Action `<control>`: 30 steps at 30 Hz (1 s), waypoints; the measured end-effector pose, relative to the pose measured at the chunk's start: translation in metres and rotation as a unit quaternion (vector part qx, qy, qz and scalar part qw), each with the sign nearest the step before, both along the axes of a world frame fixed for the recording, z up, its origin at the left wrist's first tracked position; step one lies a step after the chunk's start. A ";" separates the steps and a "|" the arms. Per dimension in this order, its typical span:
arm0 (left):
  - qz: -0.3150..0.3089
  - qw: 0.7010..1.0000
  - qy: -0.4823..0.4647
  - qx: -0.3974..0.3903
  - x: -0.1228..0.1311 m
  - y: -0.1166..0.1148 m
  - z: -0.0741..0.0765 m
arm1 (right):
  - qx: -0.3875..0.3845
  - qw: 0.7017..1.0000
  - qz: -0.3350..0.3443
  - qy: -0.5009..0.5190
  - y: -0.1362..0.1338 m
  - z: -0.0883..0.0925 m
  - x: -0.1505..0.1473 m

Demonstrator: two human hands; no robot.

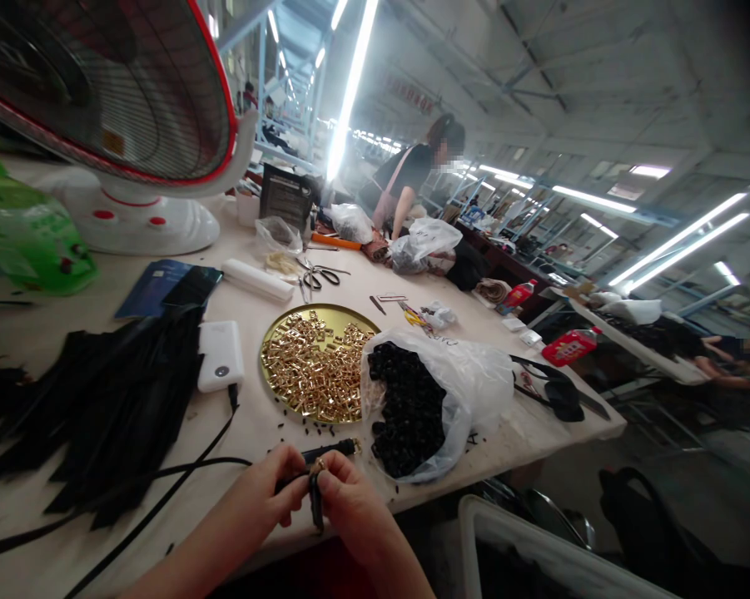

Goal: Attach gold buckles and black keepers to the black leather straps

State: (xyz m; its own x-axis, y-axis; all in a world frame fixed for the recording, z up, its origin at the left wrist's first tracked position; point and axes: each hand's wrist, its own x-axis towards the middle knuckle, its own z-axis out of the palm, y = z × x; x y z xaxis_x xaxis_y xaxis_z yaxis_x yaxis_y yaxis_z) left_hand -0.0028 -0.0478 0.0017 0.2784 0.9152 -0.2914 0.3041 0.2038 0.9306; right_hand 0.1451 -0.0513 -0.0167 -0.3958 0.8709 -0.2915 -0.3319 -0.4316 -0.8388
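Note:
Close together at the table's front edge, my left hand [287, 491] and my right hand [350, 492] both pinch a thin black strap [315, 503]. A small gold buckle [317, 467] shows at my right fingertips; fingers partly hide how it sits on the strap. Just beyond my hands lies another black strap piece with a gold end [330, 449]. Behind it is a round gold tray [285, 319] heaped with gold buckles [315, 374]. To the right, a clear plastic bag [480, 383] gapes open, full of small black pieces [409, 408].
Black strips [125, 391] are piled at left beside a white power bank [221, 356] with a cable. A fan [143, 108], green bottle [31, 225] and scissors [318, 276] stand or lie farther back. A white bin [474, 520] is below right. A person [405, 179] bends across the table.

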 end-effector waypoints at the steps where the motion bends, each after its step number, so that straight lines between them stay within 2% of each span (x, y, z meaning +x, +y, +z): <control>1: -0.010 1.000 0.017 -0.004 0.000 0.000 0.000 | 0.000 1.000 -0.007 0.013 -0.001 -0.001 -0.001; 4: -0.034 0.998 0.046 0.001 -0.002 -0.003 0.002 | 0.023 0.999 -0.039 0.006 -0.001 -0.002 -0.003; 6: -0.033 0.998 0.053 0.023 -0.003 -0.005 0.004 | 0.070 0.993 -0.074 -0.053 0.000 -0.004 -0.003; 10: -0.019 0.994 0.078 0.075 -0.003 -0.009 0.009 | 0.179 0.945 -0.164 -0.221 0.004 -0.014 -0.003; 13: -0.012 0.994 0.084 0.070 -0.002 -0.009 0.009 | 0.203 0.914 -0.213 -0.279 0.004 -0.021 -0.006; 16: -0.023 0.999 0.029 0.010 -0.002 -0.006 0.003 | 0.151 0.943 -0.203 -0.216 0.004 -0.019 -0.011; 19: -0.003 0.999 -0.030 -0.024 -0.002 -0.002 -0.005 | 0.099 0.978 -0.141 -0.117 0.004 -0.011 -0.011; 21: 0.009 0.999 -0.037 -0.022 -0.003 -0.001 -0.008 | 0.089 0.987 -0.093 -0.100 0.005 -0.007 -0.008; 23: 0.007 1.000 -0.013 -0.003 -0.003 -0.001 -0.007 | 0.094 0.983 -0.087 -0.130 0.007 -0.006 -0.004; 26: -0.001 1.000 0.024 0.012 -0.004 -0.001 -0.003 | 0.129 0.955 -0.149 -0.220 0.010 -0.009 0.001; 28: -0.009 1.000 0.006 0.005 -0.004 0.000 -0.003 | 0.159 0.933 -0.169 -0.277 0.011 -0.011 0.002; 30: -0.013 1.000 -0.014 -0.008 -0.002 0.001 -0.004 | 0.185 0.918 -0.158 -0.314 0.008 -0.011 0.001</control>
State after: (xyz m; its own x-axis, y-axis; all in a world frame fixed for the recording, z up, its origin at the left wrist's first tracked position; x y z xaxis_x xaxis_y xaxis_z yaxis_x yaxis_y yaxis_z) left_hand -0.0045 -0.0468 -0.0028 0.3102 0.9030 -0.2972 0.2828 0.2108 0.9357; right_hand 0.1458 -0.0435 -0.0280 0.0383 0.9985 -0.0380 0.2082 -0.0451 -0.9771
